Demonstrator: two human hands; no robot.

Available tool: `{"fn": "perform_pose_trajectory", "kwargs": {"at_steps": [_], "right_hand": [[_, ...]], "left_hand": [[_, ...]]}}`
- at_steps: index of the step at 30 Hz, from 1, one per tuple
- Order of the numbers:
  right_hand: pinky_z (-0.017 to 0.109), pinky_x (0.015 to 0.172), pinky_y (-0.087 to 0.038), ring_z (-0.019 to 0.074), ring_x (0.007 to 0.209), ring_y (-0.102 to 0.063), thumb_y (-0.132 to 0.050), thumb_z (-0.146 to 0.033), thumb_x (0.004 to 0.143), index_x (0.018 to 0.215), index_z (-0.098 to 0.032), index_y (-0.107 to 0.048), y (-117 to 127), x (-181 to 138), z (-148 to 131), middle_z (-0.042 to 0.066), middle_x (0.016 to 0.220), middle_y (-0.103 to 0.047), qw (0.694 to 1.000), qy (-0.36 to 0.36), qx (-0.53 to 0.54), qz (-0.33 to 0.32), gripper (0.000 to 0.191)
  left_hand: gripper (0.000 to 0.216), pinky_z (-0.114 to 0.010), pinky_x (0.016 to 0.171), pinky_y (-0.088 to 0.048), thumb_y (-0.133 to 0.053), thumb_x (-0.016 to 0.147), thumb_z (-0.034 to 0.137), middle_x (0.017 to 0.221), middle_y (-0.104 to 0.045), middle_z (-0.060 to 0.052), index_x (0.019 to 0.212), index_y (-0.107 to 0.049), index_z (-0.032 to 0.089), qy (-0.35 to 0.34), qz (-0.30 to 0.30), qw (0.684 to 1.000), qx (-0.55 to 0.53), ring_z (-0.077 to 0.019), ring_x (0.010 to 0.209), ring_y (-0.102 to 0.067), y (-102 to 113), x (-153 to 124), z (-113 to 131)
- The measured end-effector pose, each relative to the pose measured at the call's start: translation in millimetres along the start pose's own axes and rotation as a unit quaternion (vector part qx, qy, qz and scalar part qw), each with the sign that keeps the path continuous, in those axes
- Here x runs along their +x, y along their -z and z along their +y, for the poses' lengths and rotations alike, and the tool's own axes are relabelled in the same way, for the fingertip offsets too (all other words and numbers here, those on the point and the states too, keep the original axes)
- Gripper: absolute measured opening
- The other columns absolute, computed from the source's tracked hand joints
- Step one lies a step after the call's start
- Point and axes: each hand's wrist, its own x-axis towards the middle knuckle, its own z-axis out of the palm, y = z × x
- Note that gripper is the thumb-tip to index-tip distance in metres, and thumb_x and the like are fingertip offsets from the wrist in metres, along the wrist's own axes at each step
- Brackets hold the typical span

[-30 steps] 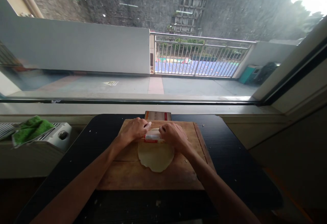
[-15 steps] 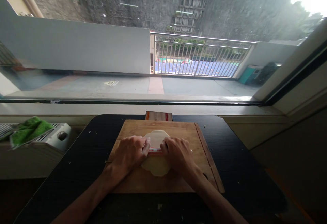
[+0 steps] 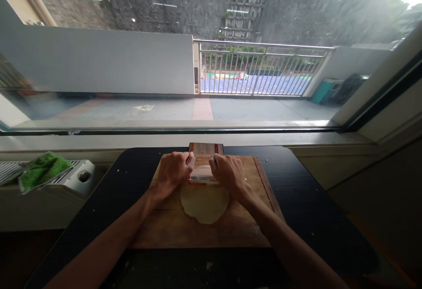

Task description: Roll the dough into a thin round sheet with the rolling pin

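Observation:
A flat, pale round of dough lies on a wooden cutting board. Across its far part rests a rolling pin, light-coloured with red and white printing on its middle. My left hand is closed around the pin's left end, and my right hand around its right end. Both ends of the pin are mostly hidden under my fingers. The dough's near half lies uncovered between my forearms, its edge slightly uneven.
The board sits on a black table dotted with small crumbs. Behind it lies a flat printed box, close to the windowsill. At left, a green cloth is draped over a white radiator. A large window fills the far side.
Both hands have pushed the rolling pin away from me, toward the board's far edge. More of the dough's near part now shows.

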Motion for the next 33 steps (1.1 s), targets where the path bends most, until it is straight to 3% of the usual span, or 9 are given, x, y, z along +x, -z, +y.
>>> {"fn": "perform_pose_trajectory", "kwargs": {"at_steps": [8, 16, 21, 28, 33], "right_hand": [[0.032, 0.07, -0.039, 0.0251, 0.088, -0.081, -0.041, -0.031, 0.117, 0.097, -0.019, -0.083, -2, 22, 3, 0.017, 0.102, -0.086, 0.999, 0.014, -0.029, -0.007, 0.048], [0.031, 0.078, -0.044, 0.0257, 0.096, -0.08, -0.043, -0.027, 0.116, 0.099, -0.018, -0.086, -6, 10, 1, 0.017, 0.106, -0.086, 0.999, 0.009, 0.004, -0.043, 0.047], [0.032, 0.072, -0.039, 0.0233, 0.086, -0.078, -0.045, -0.026, 0.116, 0.095, -0.019, -0.08, -9, -16, -7, 0.012, 0.097, -0.085, 0.997, 0.014, 0.034, -0.071, 0.042], [0.035, 0.074, -0.042, 0.0235, 0.089, -0.075, -0.048, -0.022, 0.115, 0.111, -0.02, -0.07, -14, -61, -26, 0.007, 0.102, -0.08, 0.999, 0.036, 0.021, -0.025, 0.023], [0.034, 0.077, -0.042, 0.0225, 0.092, -0.071, -0.054, -0.018, 0.112, 0.103, -0.022, -0.068, -16, -85, -30, 0.006, 0.101, -0.076, 0.998, 0.057, 0.03, 0.01, 0.018]], "left_hand": [[0.056, -0.035, 0.08, -0.055, -0.038, 0.113, 0.041, 0.105, -0.086, -0.019, 0.098, -0.086, 0.017, 0.044, 0.016, 0.999, 0.011, -0.0323, 0.098, -0.083, -1, 29, 4], [0.054, -0.033, 0.081, -0.056, -0.041, 0.113, 0.044, 0.109, -0.086, -0.02, 0.101, -0.087, 0.018, 0.026, -0.036, 0.999, -0.016, -0.0319, 0.101, -0.084, -4, 23, 1], [0.055, -0.034, 0.084, -0.054, -0.04, 0.114, 0.044, 0.108, -0.086, -0.019, 0.098, -0.086, 0.018, 0.003, -0.063, 0.998, -0.028, -0.0297, 0.102, -0.083, -2, 3, 0], [0.053, -0.037, 0.078, -0.047, -0.036, 0.115, 0.039, 0.097, -0.085, -0.013, 0.086, -0.078, 0.024, -0.05, -0.056, 0.997, -0.01, -0.0282, 0.091, -0.08, -1, -49, -1], [0.045, -0.039, 0.078, -0.046, -0.039, 0.112, 0.035, 0.091, -0.081, -0.01, 0.086, -0.073, 0.023, -0.077, -0.03, 0.997, -0.003, -0.027, 0.088, -0.075, -8, -78, -6]]}}
